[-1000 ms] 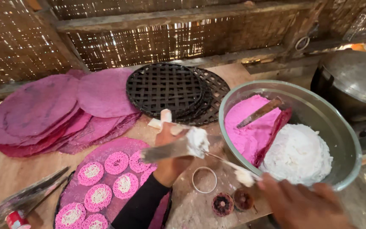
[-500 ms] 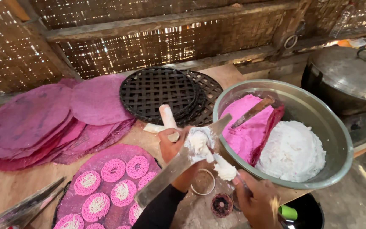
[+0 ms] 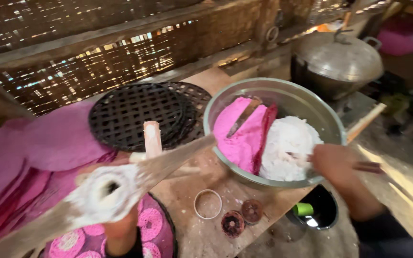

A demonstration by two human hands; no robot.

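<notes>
My left hand (image 3: 120, 224) grips a long flat wooden spatula (image 3: 168, 160), raised over the table with a ring of white dough (image 3: 102, 193) on its blade. My right hand (image 3: 333, 165) reaches into the metal bowl (image 3: 311, 102), its fingers on the heap of white filling (image 3: 288, 148) and holding a thin stick. Pink dough (image 3: 242, 134) lies in the left half of the bowl. Below the left hand sits a dark tray (image 3: 166, 224) with several pink rounds (image 3: 149, 222) topped in white.
Black woven mats (image 3: 139, 114) are stacked at the back. Large purple flat sheets (image 3: 48, 143) lie at left. A metal ring cutter (image 3: 208, 204) and two small dark moulds (image 3: 242, 217) sit on the wooden table. A lidded pot (image 3: 340, 62) stands at right.
The left hand has lifted the spatula with the white dough closer to the camera. The right hand has moved from near the spatula into the bowl's white filling. The view shifted right.
</notes>
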